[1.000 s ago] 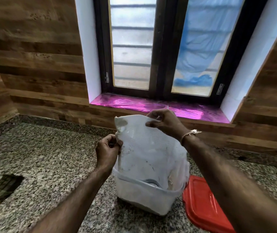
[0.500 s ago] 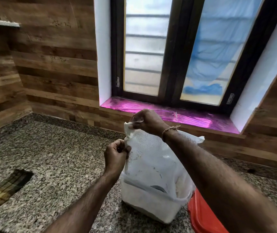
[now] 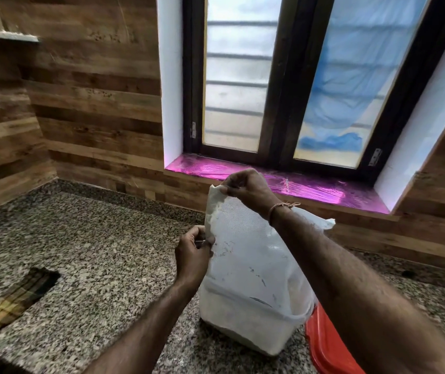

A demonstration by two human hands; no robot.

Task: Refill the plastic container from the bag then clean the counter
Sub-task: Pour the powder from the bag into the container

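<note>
A white plastic bag point(image 3: 245, 255) dusted with pale powder stands upended in a translucent plastic container point(image 3: 243, 327) on the granite counter point(image 3: 94, 252). My right hand point(image 3: 248, 188) pinches the bag's raised top corner. My left hand point(image 3: 193, 252) pinches the bag's left edge lower down, just above the container rim. The container's contents are hidden by the bag and its cloudy wall.
A red lid point(image 3: 326, 344) lies flat on the counter right of the container, partly under my right forearm. A dark checked cloth point(image 3: 13, 300) lies at the counter's left. Behind is a wood-panelled wall and a window sill covered in pink film point(image 3: 297, 184).
My right hand has shifted left along the bag's top to its upper left corner and pulled it higher. The view has panned left, so the scene sits further right.
</note>
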